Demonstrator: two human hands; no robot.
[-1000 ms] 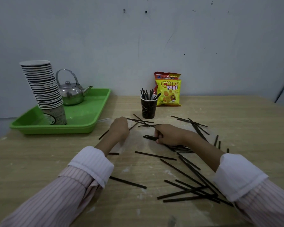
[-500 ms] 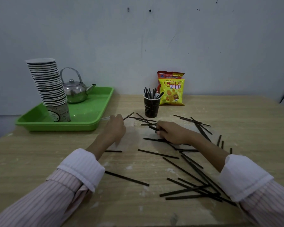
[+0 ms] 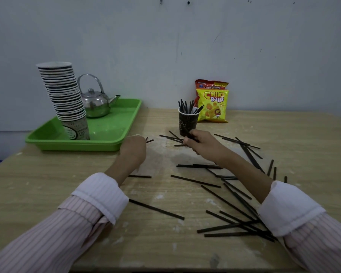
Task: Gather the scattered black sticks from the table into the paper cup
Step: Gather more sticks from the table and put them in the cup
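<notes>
Right hand [image 3: 203, 144] raised; stick [image 3: 188, 133] pinched in grip, beside cup [image 3: 191, 119].

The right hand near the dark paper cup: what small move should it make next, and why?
Probably the right hand should lift a little and tip its pinched sticks into the paper cup. It holds them just in front of the cup, whose open mouth already holds upright sticks, so that drop looks like the shortest step.
</notes>
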